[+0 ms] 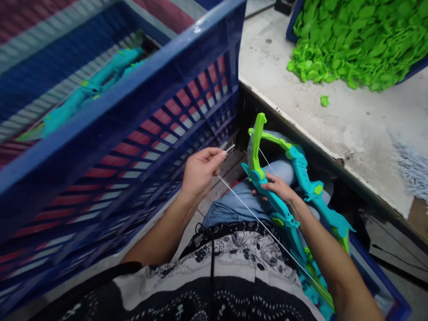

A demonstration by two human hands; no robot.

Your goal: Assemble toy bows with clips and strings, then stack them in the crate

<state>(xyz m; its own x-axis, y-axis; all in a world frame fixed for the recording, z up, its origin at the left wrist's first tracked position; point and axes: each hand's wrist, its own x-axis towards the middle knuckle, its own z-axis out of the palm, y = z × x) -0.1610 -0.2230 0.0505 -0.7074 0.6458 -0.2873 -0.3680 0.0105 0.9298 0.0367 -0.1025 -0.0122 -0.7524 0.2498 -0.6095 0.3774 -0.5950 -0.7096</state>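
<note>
My left hand (202, 171) is closed in a pinch on a white string (247, 207), whose short end sticks out past the fingertips. From there the string runs taut down to the lower right, along a teal and green toy bow (279, 207). My right hand (279, 187) grips this bow by its teal part, just below the green upper limb that points up. A second toy bow (314, 196) of the same colours lies across my legs, right behind my right hand. The lower ends of both bows are partly hidden by my right forearm.
A tall blue plastic crate (187, 67) stands at my left, with more teal bows (90, 89) inside. On the white worktable (267, 62) at right, green plastic pieces (361, 40) spill from a blue bin. A bundle of white strings (413, 167) lies at its edge. Another blue crate (384, 285) is low right.
</note>
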